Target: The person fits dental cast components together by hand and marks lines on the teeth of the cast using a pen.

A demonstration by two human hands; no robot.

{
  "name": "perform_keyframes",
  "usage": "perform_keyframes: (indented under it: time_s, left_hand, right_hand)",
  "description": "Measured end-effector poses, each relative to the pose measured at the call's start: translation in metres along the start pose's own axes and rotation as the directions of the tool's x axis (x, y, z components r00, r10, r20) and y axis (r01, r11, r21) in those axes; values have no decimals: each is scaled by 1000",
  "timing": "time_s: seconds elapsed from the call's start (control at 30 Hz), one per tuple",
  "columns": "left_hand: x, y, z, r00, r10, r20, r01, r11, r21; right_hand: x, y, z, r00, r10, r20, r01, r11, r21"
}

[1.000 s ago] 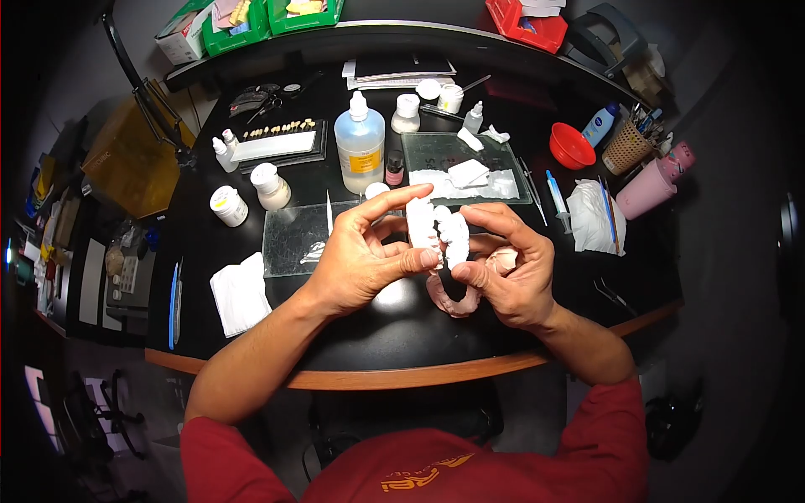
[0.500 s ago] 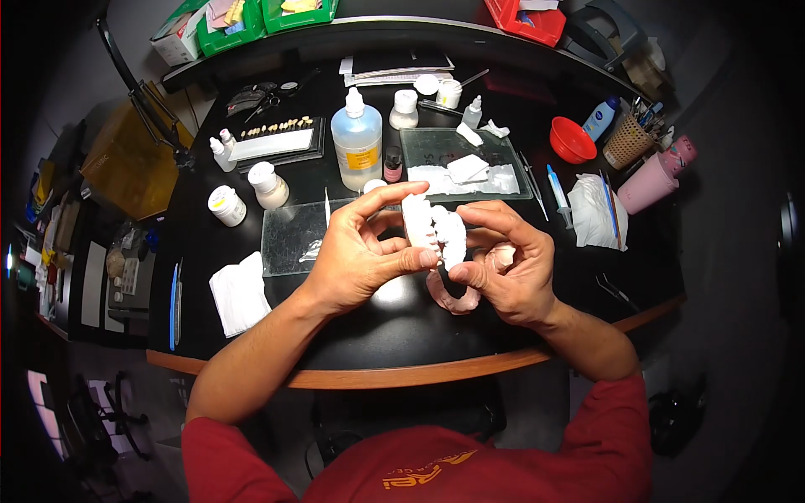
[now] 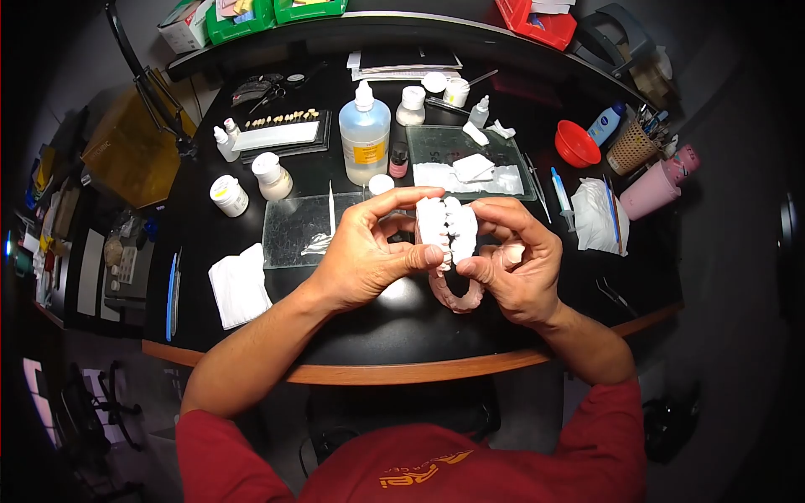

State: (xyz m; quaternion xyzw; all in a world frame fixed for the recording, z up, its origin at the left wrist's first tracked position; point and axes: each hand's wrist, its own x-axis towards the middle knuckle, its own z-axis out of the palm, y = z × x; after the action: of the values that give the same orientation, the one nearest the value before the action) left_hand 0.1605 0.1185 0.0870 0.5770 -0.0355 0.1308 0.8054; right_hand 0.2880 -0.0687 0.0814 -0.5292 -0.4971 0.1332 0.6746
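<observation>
My left hand point(image 3: 369, 249) grips a white dental model half point(image 3: 431, 228) between thumb and fingers. My right hand point(image 3: 524, 260) holds the other white model half point(image 3: 463, 233), its teeth facing those of the first. The two halves meet or nearly meet along the tooth rows. A pinkish object point(image 3: 510, 254) shows within my right palm, partly hidden by the fingers. Just below the models, a pink horseshoe-shaped arch point(image 3: 455, 298) lies on the black desk point(image 3: 369, 334).
Behind my hands stand a large liquid bottle point(image 3: 364, 142) and a glass plate point(image 3: 520, 180) with white paper. Another glass plate point(image 3: 285, 226) and a folded tissue point(image 3: 239, 287) lie left. On the right are a red bowl point(image 3: 577, 144), a syringe point(image 3: 562, 199) and a pink cup point(image 3: 648, 194).
Both hands have turned the model halves slightly, so the gap along the tooth rows looks straighter. The grips stay the same, and the camera view has shifted a little.
</observation>
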Motion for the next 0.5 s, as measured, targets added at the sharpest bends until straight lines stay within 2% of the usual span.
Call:
perform_keyframes:
  time_s: [0.1, 0.2, 0.5]
  left_hand:
    - [0, 1, -1, 999, -40, 3, 40, 999, 9]
    - [1, -1, -1, 1000, 7, -11, -7, 1000, 10]
    - [1, -3, -5, 1000, -11, 10, 10, 997, 79]
  right_hand:
    - [0, 0, 0, 1000, 18, 7, -19, 999, 28]
    - [-1, 0, 1, 1000, 26, 8, -27, 999, 41]
    - [-1, 0, 0, 999, 33, 5, -33, 998, 46]
